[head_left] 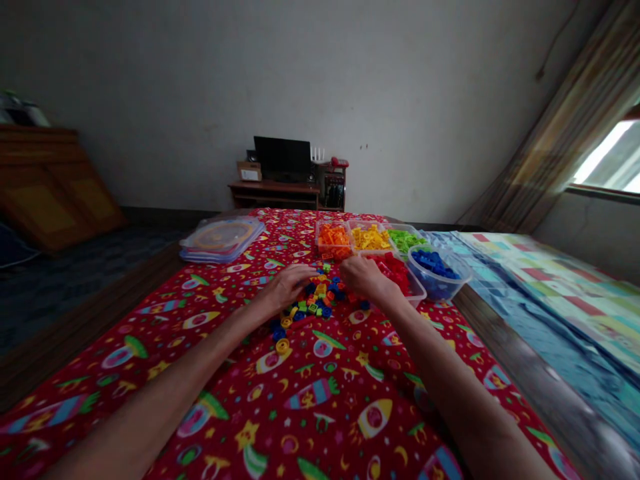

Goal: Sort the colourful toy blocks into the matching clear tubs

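Note:
A loose pile of small mixed-colour plastic bricks (316,301) lies on a red cloth printed with rockets (320,400). My left hand (286,287) rests palm down on the pile's left side, its fingers curled over the pieces. On the pile's right side sits my right hand (366,277), fingers bent down into the bricks. Whether either hand grips a piece is hidden. A single yellow ring piece (283,346) lies nearer to me, apart from the pile.
Behind the pile stand clear tubs of sorted bricks: orange (334,240), yellow (370,237), green (405,239), red (397,270), and a round bowl of blue ones (437,270). A stack of clear lids (221,239) lies at the far left. A patterned mat (550,293) is to the right.

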Available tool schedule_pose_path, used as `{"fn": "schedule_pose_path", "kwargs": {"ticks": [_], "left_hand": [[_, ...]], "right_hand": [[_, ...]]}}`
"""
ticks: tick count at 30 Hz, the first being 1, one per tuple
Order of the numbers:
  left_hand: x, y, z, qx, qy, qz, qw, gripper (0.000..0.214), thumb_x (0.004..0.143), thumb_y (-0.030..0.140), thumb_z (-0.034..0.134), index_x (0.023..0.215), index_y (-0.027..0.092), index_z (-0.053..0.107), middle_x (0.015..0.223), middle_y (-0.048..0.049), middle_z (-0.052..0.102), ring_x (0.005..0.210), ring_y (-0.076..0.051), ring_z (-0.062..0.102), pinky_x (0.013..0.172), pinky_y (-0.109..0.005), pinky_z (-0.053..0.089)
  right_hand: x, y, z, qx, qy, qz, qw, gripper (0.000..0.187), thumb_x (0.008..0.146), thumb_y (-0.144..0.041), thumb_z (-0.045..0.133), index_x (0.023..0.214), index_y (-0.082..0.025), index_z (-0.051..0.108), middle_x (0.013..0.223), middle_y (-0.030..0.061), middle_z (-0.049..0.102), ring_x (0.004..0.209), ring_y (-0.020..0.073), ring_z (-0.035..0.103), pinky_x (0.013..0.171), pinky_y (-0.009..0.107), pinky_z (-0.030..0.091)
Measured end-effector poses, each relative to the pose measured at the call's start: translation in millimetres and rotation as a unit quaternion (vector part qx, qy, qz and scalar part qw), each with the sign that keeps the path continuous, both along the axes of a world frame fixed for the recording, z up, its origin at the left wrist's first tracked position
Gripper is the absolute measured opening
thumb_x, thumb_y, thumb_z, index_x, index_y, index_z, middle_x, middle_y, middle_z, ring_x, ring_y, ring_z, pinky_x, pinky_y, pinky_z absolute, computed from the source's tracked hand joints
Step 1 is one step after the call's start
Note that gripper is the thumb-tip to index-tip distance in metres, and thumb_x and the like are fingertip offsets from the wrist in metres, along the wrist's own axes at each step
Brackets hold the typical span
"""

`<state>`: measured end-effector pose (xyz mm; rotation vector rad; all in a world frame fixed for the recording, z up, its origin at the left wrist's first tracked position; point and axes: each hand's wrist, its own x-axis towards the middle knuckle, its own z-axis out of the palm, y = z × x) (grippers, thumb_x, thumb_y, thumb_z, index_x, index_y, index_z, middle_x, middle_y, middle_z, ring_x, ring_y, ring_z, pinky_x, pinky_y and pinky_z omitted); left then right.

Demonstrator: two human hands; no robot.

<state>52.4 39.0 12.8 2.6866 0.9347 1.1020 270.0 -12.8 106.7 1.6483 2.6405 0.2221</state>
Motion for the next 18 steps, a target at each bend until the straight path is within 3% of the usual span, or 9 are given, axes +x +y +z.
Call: {"fn": "schedule_pose_path", "kwargs": {"ticks": [7,13,18], "left_hand": [[13,3,-15.5,0.007,0.061,0.046,0.997,0.024,0.081,0.018,0.055,0.101,0.019,0.067,0.101,-0.0078,0.069,0.096,-0.021,0.061,0.088,-0.035,0.048],[19,-16,8.2,-0.033,0.070,0.077,0.994,0.028,0.068,0.006,0.050,0.086,0.020,0.066,0.088,-0.0040,0.067,0.087,-0.019,0.061,0.080,-0.030,0.048],[26,-22,24.5,-0.105,-0.048,0.142,0.983,0.026,0.070,0.017,0.052,0.095,0.021,0.060,0.091,-0.0039,0.066,0.086,-0.020,0.061,0.081,-0.034,0.050]], "right_hand": [[-9,-1,-25.2,-0.021,-0.037,0.023,0.999,0.036,0.089,-0.009,0.034,0.114,-0.010,0.060,0.112,0.0163,0.064,0.103,0.0251,0.060,0.085,0.034,0.046],[-8,3,-25.2,0.007,0.026,0.038,0.999,0.032,0.088,-0.016,0.040,0.112,-0.012,0.061,0.110,0.0138,0.064,0.101,0.0227,0.059,0.087,0.032,0.043],[-9,-1,-16.0,0.032,0.083,0.057,0.994,0.030,0.086,-0.011,0.040,0.107,-0.008,0.062,0.099,0.0150,0.066,0.089,0.0202,0.059,0.078,0.028,0.042]]}}
